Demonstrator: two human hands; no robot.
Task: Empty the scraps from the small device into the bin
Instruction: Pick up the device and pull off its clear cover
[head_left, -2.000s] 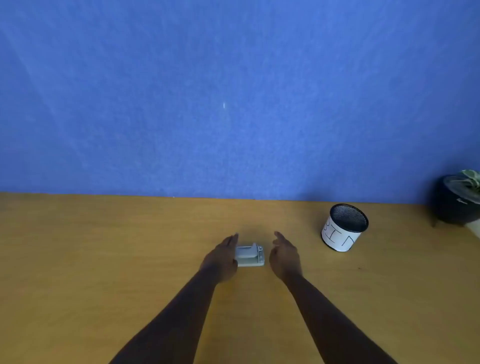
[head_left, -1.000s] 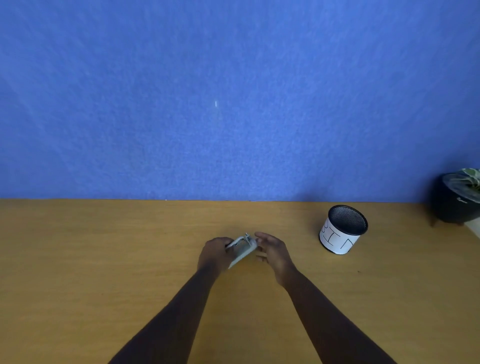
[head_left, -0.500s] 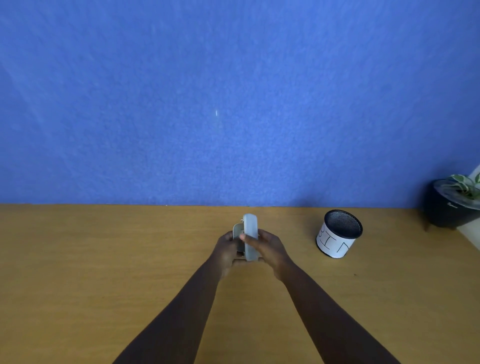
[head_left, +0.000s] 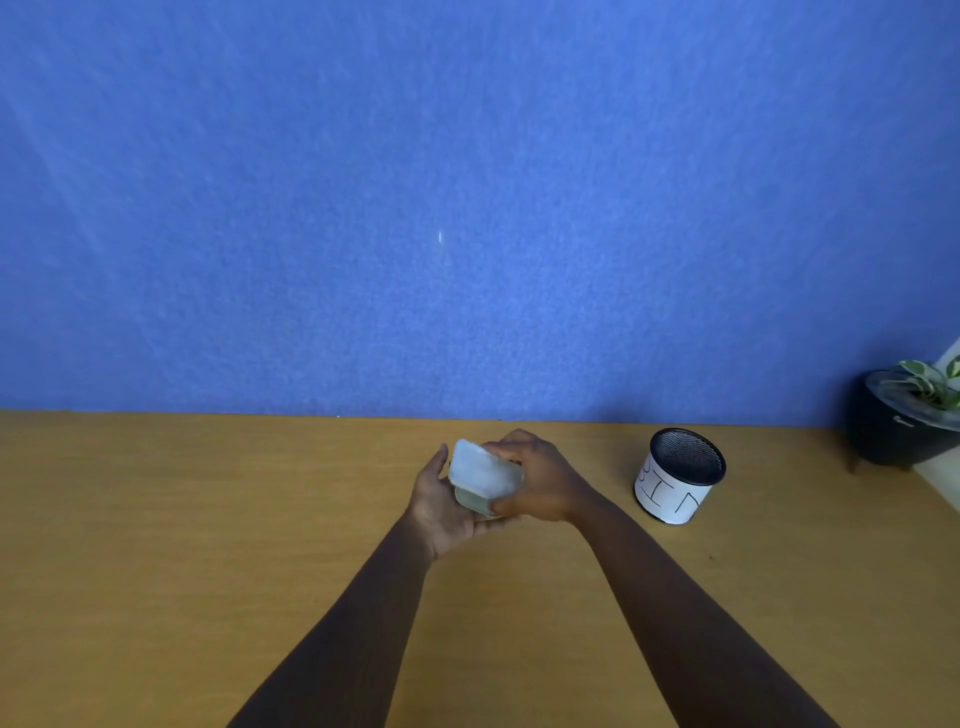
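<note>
The small device (head_left: 483, 475) is a pale grey-white block with a flat base, held above the wooden table between both hands with its base turned up towards me. My left hand (head_left: 441, 506) cups it from below and the left. My right hand (head_left: 545, 480) grips it from the right, fingers over its top edge. The bin (head_left: 679, 475), a black mesh cup wrapped in white paper with "BIN" handwritten on it, stands upright on the table to the right of my hands, apart from them. No scraps are visible.
A dark pot with a green plant (head_left: 906, 415) stands at the far right by the table's corner. A blue wall (head_left: 467, 208) rises right behind the wooden table (head_left: 208, 545).
Both hands closed on the device, lifted it off the table and turned it over; its flat base now faces up. The bin has not moved.
</note>
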